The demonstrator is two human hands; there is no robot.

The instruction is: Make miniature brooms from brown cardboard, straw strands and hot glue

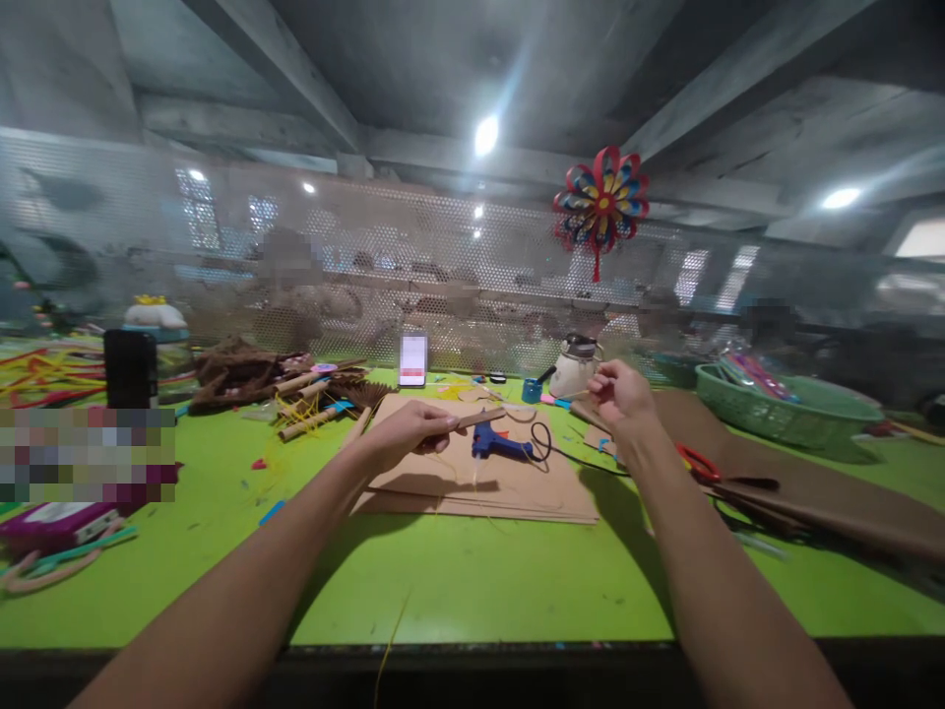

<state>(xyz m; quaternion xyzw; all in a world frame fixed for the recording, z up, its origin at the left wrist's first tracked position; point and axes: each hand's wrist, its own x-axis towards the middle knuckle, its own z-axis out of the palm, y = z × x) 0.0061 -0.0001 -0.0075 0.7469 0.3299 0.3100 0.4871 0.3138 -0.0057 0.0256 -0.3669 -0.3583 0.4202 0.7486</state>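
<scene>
My left hand (pixel 420 428) is closed on a narrow flat brown strip (pixel 481 418), held over the cardboard sheets with its free end pointing right. To the right and slightly higher, my right hand (pixel 618 389) is raised in a pinch. A thin pale yellowish strand (pixel 572 397) runs leftward from its fingertips. Beneath the strip, a blue glue gun (pixel 503 443) with a black cord lies on the stacked cardboard sheets (pixel 413 483). Loose yellow threads trail over the sheets and the table's front edge.
Red-handled scissors (pixel 698 463) rest by brown paper (pixel 827 502) on the right, before a green basket (pixel 797 409). A lit phone (pixel 413 359) and a kettle-like jug (pixel 576 366) stand behind. Rolled brown pieces (pixel 306 423) and a dark phone (pixel 131 367) are left.
</scene>
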